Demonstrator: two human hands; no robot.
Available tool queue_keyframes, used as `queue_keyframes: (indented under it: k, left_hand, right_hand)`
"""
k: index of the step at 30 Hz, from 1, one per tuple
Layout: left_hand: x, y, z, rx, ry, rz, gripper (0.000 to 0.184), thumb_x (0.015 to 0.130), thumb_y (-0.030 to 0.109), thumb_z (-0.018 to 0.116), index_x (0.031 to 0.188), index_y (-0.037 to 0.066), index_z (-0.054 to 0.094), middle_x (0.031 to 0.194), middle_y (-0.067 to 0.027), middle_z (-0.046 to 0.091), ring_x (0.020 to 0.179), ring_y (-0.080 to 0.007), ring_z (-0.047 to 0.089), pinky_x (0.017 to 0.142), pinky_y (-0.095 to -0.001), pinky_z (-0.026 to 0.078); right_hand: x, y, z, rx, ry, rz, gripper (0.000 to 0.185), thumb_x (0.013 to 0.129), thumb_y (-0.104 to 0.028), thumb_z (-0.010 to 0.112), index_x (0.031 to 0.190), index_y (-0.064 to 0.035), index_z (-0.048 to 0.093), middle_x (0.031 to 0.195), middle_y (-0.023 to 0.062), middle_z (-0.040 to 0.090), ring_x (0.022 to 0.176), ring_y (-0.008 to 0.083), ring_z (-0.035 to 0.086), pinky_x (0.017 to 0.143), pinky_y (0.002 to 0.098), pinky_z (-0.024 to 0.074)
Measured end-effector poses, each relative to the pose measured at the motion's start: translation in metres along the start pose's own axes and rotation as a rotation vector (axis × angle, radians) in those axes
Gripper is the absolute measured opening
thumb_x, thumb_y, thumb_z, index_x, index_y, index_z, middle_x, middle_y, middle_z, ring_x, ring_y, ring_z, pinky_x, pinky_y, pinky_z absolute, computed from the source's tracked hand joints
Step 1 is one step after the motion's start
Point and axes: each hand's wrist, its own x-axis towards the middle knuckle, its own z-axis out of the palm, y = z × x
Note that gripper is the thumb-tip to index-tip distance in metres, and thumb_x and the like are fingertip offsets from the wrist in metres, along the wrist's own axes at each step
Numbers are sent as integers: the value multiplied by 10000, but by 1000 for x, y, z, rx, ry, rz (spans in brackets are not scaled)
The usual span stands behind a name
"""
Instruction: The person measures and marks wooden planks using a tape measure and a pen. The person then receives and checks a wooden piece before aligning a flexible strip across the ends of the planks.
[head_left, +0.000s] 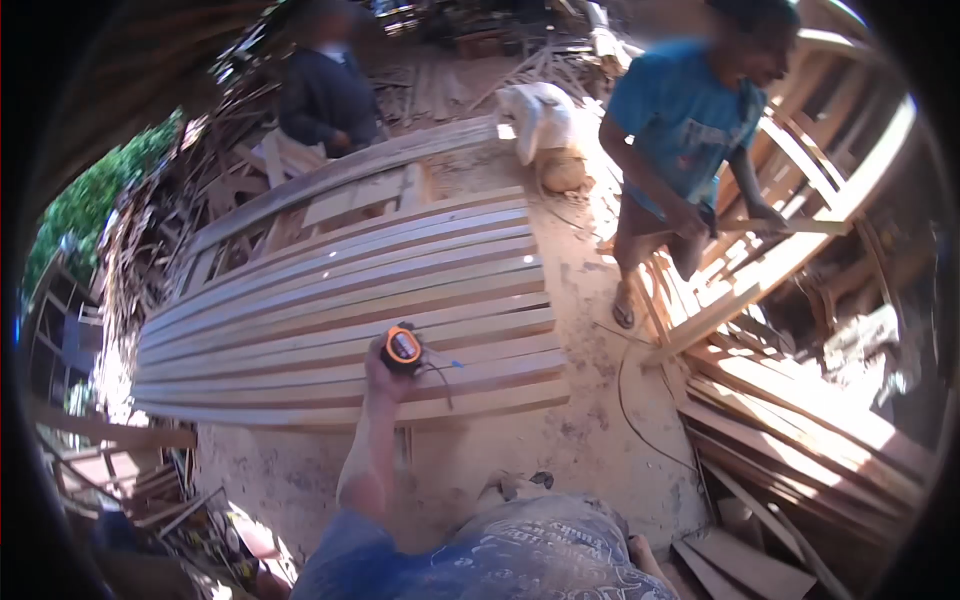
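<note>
Tape measure (pixel 403 347) sits over the planks (pixel 340 320), gripped in your left hand (pixel 380 372); steady its case and align it squarely. Your right hand (pixel 640 550), mostly hidden, shows too little to tell.

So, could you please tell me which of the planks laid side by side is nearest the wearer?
The front plank, lowest in the picture; the others laid alongside all lie farther off.

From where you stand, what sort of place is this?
Probably an open-air woodworking yard: long boards lie side by side, the left hand holds what looks like a tape measure, and loose wood pieces are scattered beyond.
</note>
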Motion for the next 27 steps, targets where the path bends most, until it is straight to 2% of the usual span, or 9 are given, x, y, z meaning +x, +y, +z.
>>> queue_keyframes:
  k: [2, 3, 7, 12, 14, 15, 16, 21, 27]
  left_hand:
    - [-38, 22, -4, -34, 209, 188, 497, 845, 412, 550, 1182, 48, 559, 926, -83, 629, 744, -243, 612, 564, -403, 497]
    - [-73, 47, 2, -13, 33, 260, 429, 847, 375, 576, 1129, 51, 580, 927, -66, 632, 778, -218, 631, 594, -410, 533]
    - [-207, 140, -31, 169, 538, 638, 311, 832, 322, 653, 1028, 92, 581, 819, -34, 619, 721, -203, 647, 531, -354, 535]
    - [-384, 249, -47, 799, 1355, 316, 336, 766, 363, 672, 958, 165, 480, 647, -20, 512, 550, -150, 581, 426, -291, 467]
    - [-427, 272, -43, 950, 1469, 181, 530, 692, 390, 705, 1072, 137, 437, 637, -33, 499, 493, -156, 546, 389, -295, 434]
    - [-445, 281, -56, 1074, 1635, 166, 807, 689, 375, 724, 1322, 93, 311, 685, -58, 532, 477, -142, 503, 377, -314, 379]
    - [-459, 285, -44, 1102, 1662, 80, 939, 665, 368, 736, 1383, 57, 219, 678, -68, 529, 481, -154, 511, 364, -312, 363]
    - [-478, 261, -19, 1131, 1787, 268, 725, 661, 362, 731, 1227, -17, 484, 681, -89, 545, 491, -175, 532, 399, -343, 403]
    - [-419, 73, -104, 1463, 1357, -129, 511, 669, 404, 715, 1008, 43, 592, 657, -85, 601, 490, -203, 573, 439, -330, 432]
  right_hand:
    - [25, -9, -21, 91, -70, -35, 310, 780, -283, 630, 835, 11, 712, 838, 200, 704, 825, 229, 710, 694, 394, 560]
    - [40, -17, -27, 127, -126, -39, 306, 781, -280, 629, 841, 10, 710, 834, 195, 701, 817, 230, 707, 688, 393, 557]
    - [83, -48, -62, 120, -277, -35, 292, 786, -266, 623, 863, 4, 702, 815, 176, 691, 786, 230, 693, 662, 392, 546]
    - [108, -56, -86, 102, -317, -23, 276, 793, -250, 616, 891, -4, 692, 791, 152, 679, 747, 231, 676, 630, 390, 532]
    - [114, -50, -95, 89, -325, -9, 270, 795, -243, 613, 902, -7, 688, 782, 143, 674, 732, 231, 670, 617, 389, 526]
    - [117, -44, -99, 82, -326, -3, 268, 796, -240, 612, 907, -8, 686, 777, 138, 671, 724, 231, 666, 610, 388, 523]
    - [122, -37, -103, 80, -327, 6, 265, 798, -237, 610, 913, -10, 684, 773, 133, 669, 717, 231, 663, 604, 388, 521]
    - [141, 11, -121, 86, -340, 48, 255, 804, -220, 603, 941, -17, 675, 749, 110, 656, 678, 232, 646, 572, 386, 507]
    - [133, 46, -136, 212, -394, -6, 260, 820, -210, 597, 985, -10, 616, 762, 101, 609, 637, 228, 600, 569, 359, 492]
